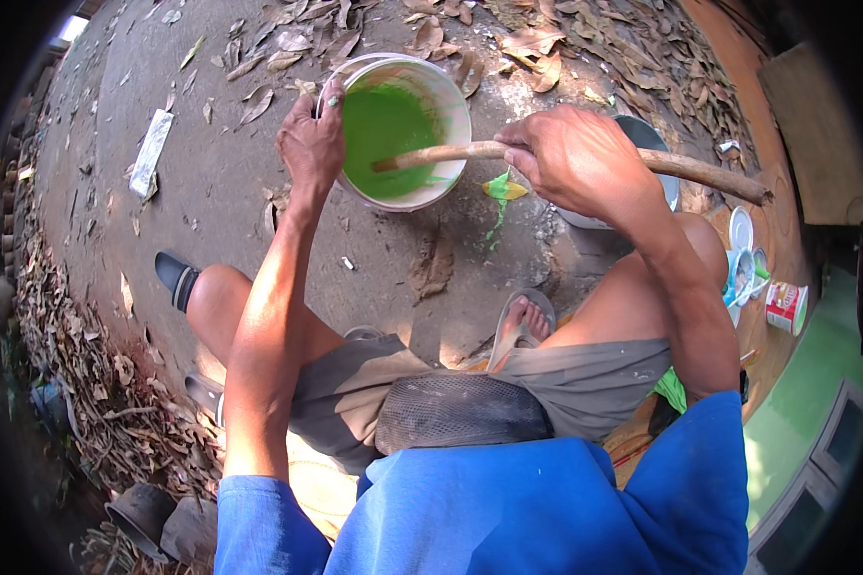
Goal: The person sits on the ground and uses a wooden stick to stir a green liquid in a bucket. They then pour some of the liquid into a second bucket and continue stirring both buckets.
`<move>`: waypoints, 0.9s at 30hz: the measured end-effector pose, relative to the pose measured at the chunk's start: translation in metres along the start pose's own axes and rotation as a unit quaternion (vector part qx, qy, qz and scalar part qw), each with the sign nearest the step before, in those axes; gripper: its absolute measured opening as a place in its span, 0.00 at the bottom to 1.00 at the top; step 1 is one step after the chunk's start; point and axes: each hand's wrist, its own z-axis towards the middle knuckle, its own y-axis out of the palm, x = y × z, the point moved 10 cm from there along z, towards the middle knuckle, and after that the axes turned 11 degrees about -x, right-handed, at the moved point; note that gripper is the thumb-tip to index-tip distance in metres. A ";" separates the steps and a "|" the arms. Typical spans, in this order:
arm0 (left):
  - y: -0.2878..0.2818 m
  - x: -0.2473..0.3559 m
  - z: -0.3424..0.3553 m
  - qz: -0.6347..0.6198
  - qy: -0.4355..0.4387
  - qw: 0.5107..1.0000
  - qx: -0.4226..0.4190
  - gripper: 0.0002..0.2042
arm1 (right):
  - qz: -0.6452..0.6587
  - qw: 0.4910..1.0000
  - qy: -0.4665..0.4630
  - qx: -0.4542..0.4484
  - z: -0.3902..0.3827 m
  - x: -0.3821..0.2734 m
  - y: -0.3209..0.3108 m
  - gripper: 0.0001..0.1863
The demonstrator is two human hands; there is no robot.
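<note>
Green paint (385, 129) sat in the white bucket (448, 86) on the concrete ground (211, 172), left hand (311, 144) gripping its rim, right hand (575, 158) closed around the wooden stick (710, 172), which wanted slow, deep, splash-free strokes.

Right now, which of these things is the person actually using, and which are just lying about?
In use: white bucket of green paint, steadied by left hand; wooden stick, gripped by right hand.

Lying about: dry leaves, small tins, grey bucket.
</note>
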 end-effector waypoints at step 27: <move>-0.004 -0.012 0.005 -0.007 -0.028 0.999 -0.022 0.28 | 0.047 0.999 0.003 -0.013 0.003 0.003 0.007 0.15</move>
